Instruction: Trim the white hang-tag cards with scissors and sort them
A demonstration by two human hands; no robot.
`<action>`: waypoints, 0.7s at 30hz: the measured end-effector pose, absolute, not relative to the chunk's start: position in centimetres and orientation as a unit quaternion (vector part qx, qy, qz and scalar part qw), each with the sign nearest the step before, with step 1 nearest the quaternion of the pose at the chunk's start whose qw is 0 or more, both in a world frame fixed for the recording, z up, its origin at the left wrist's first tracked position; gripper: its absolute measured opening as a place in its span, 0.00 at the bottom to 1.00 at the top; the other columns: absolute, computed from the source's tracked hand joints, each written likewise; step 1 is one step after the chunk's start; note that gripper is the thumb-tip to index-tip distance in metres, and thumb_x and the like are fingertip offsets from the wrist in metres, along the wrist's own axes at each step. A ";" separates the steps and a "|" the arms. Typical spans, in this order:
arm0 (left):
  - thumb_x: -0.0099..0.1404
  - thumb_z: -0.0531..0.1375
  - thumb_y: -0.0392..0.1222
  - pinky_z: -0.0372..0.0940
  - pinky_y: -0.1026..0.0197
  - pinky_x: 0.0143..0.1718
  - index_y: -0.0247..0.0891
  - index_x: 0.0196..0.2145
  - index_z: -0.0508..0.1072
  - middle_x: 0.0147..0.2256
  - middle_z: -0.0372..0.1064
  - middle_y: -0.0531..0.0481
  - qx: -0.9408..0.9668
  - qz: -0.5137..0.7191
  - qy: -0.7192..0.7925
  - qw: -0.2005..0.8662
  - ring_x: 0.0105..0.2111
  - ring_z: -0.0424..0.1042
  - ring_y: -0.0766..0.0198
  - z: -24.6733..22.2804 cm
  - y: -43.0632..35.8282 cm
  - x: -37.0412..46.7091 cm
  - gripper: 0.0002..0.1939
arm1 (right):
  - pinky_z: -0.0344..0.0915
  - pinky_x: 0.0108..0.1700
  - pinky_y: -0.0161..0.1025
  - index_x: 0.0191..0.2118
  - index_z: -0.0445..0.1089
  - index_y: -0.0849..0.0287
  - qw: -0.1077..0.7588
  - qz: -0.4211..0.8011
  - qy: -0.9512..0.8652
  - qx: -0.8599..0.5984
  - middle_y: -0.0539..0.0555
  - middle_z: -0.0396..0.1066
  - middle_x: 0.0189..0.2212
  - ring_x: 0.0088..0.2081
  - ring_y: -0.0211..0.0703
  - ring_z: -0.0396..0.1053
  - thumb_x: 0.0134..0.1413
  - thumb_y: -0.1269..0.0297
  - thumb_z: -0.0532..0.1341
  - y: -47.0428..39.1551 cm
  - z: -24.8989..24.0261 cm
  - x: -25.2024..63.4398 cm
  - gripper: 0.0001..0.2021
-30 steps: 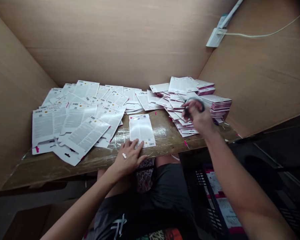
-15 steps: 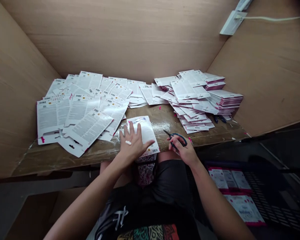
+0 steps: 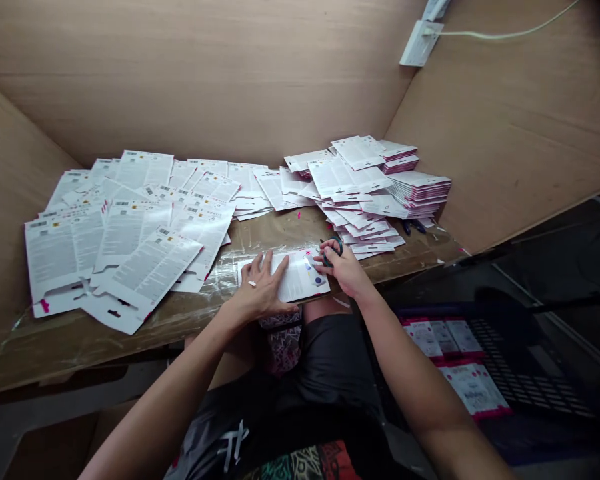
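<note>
- Clock face as I read it from the room: the packet [image 3: 300,283] is the centre, twelve o'clock points to the cardboard back panel [image 3: 205,87].
- Packet: white, printed, lying flat near the front edge of the table [image 3: 275,230], its long side running from nine to three o'clock; coloured marks show at its three o'clock end.
- Left hand [image 3: 259,290]: open and palm down, fingers spread, resting over the packet's nine o'clock end; a small white strip [image 3: 252,284] lies on its back.
- Right hand [image 3: 341,268]: partly curled around the dark-handled scissors [image 3: 333,251], fingertips over the packet's three o'clock end. Whether they touch it, I cannot tell; the blades are mostly hidden.
- Between nine and ten o'clock: a loose spread of white packets [image 3: 135,230], overlapping.
- Between one and two o'clock: an untidy heap [image 3: 347,179] of similar packets; just beside it, at two o'clock, a neater pile [image 3: 425,193] with pink edges.
- Twelve o'clock: a pink scrap [image 3: 299,215] on the bare tabletop.
- Four o'clock, below table level: a dark blue crate [image 3: 545,395] bearing white-and-pink packages [image 3: 475,390].
- Six o'clock: a patterned bag [image 3: 284,347] between the knees, its contents too dim to name.
</note>
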State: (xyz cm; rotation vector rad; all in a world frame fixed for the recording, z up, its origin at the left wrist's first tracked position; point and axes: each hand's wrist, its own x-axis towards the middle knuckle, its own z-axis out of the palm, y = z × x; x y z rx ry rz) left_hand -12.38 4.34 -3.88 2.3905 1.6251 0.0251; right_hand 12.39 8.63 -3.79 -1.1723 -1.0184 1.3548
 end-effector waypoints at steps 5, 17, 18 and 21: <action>0.49 0.74 0.73 0.42 0.27 0.72 0.41 0.78 0.50 0.72 0.52 0.24 0.852 0.040 0.514 0.092 0.72 0.52 0.24 -3.6 5.0 -12.9 0.70 | 0.83 0.37 0.47 0.41 0.70 0.53 0.497 0.647 -0.369 -0.445 0.49 0.72 0.39 0.42 0.48 0.80 0.49 0.48 0.77 8.6 -3.4 11.6 0.22; 0.51 0.71 0.75 0.52 0.32 0.68 0.38 0.78 0.48 0.63 0.60 0.29 0.854 0.075 0.511 0.069 0.63 0.63 0.30 -3.6 5.4 -14.1 0.70 | 0.79 0.40 0.38 0.40 0.72 0.53 0.578 0.537 -0.436 -0.433 0.51 0.73 0.40 0.44 0.44 0.76 0.56 0.44 0.72 4.7 -3.3 7.0 0.19; 0.51 0.71 0.75 0.51 0.31 0.68 0.37 0.78 0.48 0.64 0.60 0.28 0.856 0.076 0.507 0.065 0.63 0.62 0.29 -3.5 5.3 -14.1 0.70 | 0.80 0.41 0.39 0.40 0.72 0.53 0.583 0.524 -0.436 -0.442 0.51 0.72 0.41 0.45 0.45 0.75 0.57 0.44 0.72 4.3 -2.9 7.5 0.18; 0.52 0.70 0.75 0.49 0.29 0.69 0.33 0.78 0.46 0.65 0.59 0.25 0.871 0.077 0.481 0.059 0.65 0.61 0.29 -3.6 4.9 -13.6 0.71 | 0.80 0.37 0.39 0.41 0.71 0.52 0.555 0.599 -0.405 -0.411 0.52 0.73 0.43 0.47 0.47 0.76 0.56 0.44 0.73 3.5 -2.2 7.8 0.19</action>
